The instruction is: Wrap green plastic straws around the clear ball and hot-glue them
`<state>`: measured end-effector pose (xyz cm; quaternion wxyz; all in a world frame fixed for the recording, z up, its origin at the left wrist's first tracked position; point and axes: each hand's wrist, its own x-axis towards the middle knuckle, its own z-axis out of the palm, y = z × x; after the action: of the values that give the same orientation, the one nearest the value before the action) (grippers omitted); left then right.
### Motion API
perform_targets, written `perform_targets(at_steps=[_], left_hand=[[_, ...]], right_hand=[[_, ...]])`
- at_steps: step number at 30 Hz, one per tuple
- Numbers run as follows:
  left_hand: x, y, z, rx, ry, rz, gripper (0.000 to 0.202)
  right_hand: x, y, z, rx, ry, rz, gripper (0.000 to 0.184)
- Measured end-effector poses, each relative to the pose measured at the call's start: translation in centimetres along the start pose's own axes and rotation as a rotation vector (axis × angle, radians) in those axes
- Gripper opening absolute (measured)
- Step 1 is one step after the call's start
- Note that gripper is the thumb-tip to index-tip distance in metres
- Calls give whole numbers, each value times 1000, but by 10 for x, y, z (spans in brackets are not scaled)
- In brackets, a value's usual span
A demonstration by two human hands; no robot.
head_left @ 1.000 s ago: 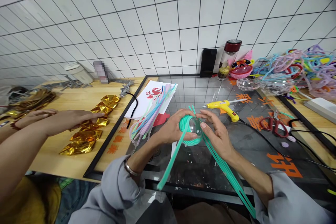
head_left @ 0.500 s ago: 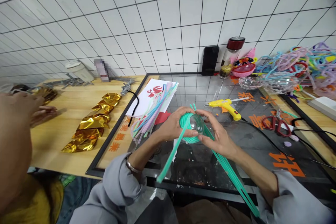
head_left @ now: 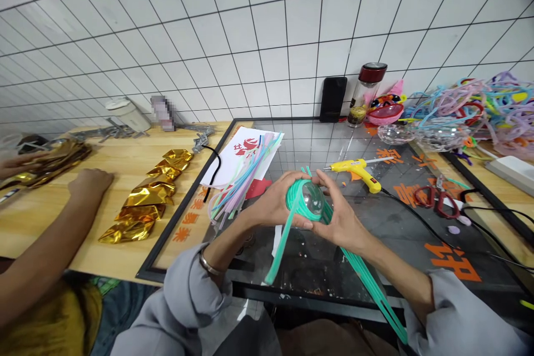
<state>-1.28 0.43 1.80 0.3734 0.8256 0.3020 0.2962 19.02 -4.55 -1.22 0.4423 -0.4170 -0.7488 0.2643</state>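
Note:
A clear plastic ball (head_left: 312,199), partly wrapped in green fuzzy craft stems (head_left: 297,196), is held between both hands above the dark tabletop. My left hand (head_left: 273,200) curls round its left side, over the wrapped part. From the right, my right hand (head_left: 342,212) closes on it, thumb near the bottom and fingertips at the top. One loose green strand dangles below my left hand. A bundle of long green stems (head_left: 371,281) trails from under my right hand toward my right sleeve. The ball's uncovered side faces up and right.
A yellow glue gun (head_left: 359,171) and red-handled scissors (head_left: 438,200) lie to the right. Pastel stems (head_left: 250,178) rest on white paper (head_left: 225,150). A phone (head_left: 332,99), a bottle (head_left: 367,94) and tangled stems (head_left: 459,100) line the wall. At left, a co-worker's arm (head_left: 62,233) is near gold foil (head_left: 150,194).
Both hands still hold the ball, turned slightly so the loose green strand swings right. My right thumb has shifted lower. The co-worker's arm has drawn back, its hand now on the table.

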Motion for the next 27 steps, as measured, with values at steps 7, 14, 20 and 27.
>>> perform_targets(at_steps=[7, 14, 20, 27], left_hand=[[1, -4, -4, -17, -49, 45, 102], [1, 2, -6, -7, -39, 40, 89], [1, 0, -1, -15, 21, 22, 75], [1, 3, -2, -21, 47, -19, 70]], right_hand=[[-2, -3, 2, 27, 18, 36, 98], [-2, -2, 4, 40, 30, 33, 99], [-2, -1, 4, 52, 15, 31, 99], [-4, -8, -2, 109, -35, 52, 86]])
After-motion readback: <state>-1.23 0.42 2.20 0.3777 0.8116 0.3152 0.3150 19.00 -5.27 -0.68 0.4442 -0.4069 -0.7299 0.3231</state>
